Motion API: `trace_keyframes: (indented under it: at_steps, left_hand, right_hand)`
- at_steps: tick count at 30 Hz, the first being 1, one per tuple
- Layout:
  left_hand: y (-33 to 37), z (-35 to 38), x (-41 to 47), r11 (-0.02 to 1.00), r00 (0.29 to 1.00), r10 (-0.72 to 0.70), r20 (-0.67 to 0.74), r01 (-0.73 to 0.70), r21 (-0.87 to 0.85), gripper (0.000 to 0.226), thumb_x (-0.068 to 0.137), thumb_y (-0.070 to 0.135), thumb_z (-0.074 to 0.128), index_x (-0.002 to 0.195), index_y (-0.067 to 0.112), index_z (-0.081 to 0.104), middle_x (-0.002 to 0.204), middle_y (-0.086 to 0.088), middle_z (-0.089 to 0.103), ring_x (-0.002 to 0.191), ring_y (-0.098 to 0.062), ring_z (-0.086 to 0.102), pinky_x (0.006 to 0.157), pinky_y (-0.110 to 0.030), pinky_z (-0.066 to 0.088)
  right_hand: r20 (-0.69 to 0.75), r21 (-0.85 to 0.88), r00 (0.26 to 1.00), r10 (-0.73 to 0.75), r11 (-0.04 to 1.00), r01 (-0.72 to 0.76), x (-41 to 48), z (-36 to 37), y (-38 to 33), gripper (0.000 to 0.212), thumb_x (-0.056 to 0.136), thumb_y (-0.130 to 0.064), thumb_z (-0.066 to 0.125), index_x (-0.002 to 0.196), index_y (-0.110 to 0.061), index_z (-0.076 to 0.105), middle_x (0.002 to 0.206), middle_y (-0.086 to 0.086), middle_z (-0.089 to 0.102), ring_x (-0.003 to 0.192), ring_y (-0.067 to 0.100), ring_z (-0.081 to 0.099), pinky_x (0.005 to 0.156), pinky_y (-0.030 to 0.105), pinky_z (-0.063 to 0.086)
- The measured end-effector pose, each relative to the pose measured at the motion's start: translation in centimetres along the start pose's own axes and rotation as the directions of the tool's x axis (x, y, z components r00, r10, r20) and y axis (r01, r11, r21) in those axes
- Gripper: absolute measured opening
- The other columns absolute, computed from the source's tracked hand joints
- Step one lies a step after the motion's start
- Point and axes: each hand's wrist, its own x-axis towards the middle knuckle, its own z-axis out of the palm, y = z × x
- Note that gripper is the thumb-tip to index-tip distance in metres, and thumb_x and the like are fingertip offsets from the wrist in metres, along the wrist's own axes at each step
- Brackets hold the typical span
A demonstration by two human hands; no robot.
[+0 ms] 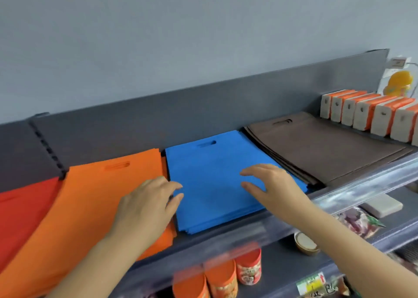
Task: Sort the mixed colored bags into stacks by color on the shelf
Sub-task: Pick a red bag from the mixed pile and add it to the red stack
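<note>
Four flat bag stacks lie side by side on the grey shelf (pixel 226 232). From left to right they are red bags (pixel 20 211), orange bags (pixel 95 198), blue bags (pixel 210 175) and brown bags (pixel 325 148). My left hand (pixel 147 205) rests on the right edge of the orange stack, its fingertips at the left edge of the blue one. My right hand (pixel 273 184) hovers over the right half of the blue stack with fingers spread, holding nothing.
A row of white-and-orange boxes (pixel 371 114) stands at the shelf's back right, behind the brown bags. A yellow item (pixel 399 82) hangs beyond them. The lower shelf holds orange canisters (pixel 226 275), a small lidded cup (pixel 305 243) and packaged goods (pixel 359 223).
</note>
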Motion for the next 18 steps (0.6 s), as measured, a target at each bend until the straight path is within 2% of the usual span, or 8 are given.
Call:
trace_keyframes:
  at_steps: [4, 7, 11, 18]
  left_hand:
    - [-9.4, -2.8, -7.7, 0.990, 0.990, -0.131, -0.052, 0.133, 0.047, 0.030, 0.090, 0.046, 0.046, 0.117, 0.037, 0.058, 0.105, 0.018, 0.056, 0.107, -0.011, 0.053, 0.069, -0.032, 0.044]
    - [-16.0, -5.1, -13.4, 0.978, 0.977, -0.193, -0.094, 0.199, 0.055, 0.029, 0.089, 0.044, 0.050, 0.114, 0.035, 0.061, 0.105, 0.016, 0.058, 0.105, -0.014, 0.055, 0.070, -0.034, 0.046]
    - [-24.0, -8.3, -19.9, 0.960, 0.958, -0.257, -0.130, 0.268, 0.081, 0.030, 0.090, 0.045, 0.049, 0.116, 0.035, 0.060, 0.110, 0.016, 0.058, 0.106, -0.014, 0.054, 0.072, -0.033, 0.046]
    - [-34.2, -12.5, -29.9, 0.928, 0.917, -0.343, -0.204, 0.364, 0.078, 0.032, 0.091, 0.043, 0.048, 0.118, 0.030, 0.061, 0.111, 0.013, 0.060, 0.104, -0.014, 0.056, 0.074, -0.031, 0.050]
  right_hand:
    - [0.038, 0.049, 0.998, -0.059, 0.997, 0.057, 0.0, 4.7, -8.6, 0.033, 0.092, -0.029, 0.056, 0.123, -0.017, 0.060, 0.125, -0.003, 0.059, 0.122, 0.016, 0.049, 0.096, 0.022, 0.036]
    - [0.055, 0.090, 0.992, -0.118, 0.990, 0.112, -0.3, 8.3, -16.3, 0.033, 0.091, -0.028, 0.057, 0.122, -0.016, 0.060, 0.112, -0.004, 0.061, 0.114, 0.017, 0.053, 0.085, 0.020, 0.037]
    - [0.122, 0.123, 0.974, -0.193, 0.976, 0.178, -0.9, 12.6, -26.2, 0.035, 0.092, -0.031, 0.055, 0.126, -0.019, 0.057, 0.128, -0.005, 0.058, 0.120, 0.013, 0.051, 0.097, 0.025, 0.040]
    - [0.174, 0.149, 0.937, -0.302, 0.949, 0.278, -1.8, 18.7, -39.9, 0.037, 0.092, -0.032, 0.055, 0.127, -0.019, 0.056, 0.128, -0.003, 0.058, 0.120, 0.015, 0.052, 0.098, 0.027, 0.041]
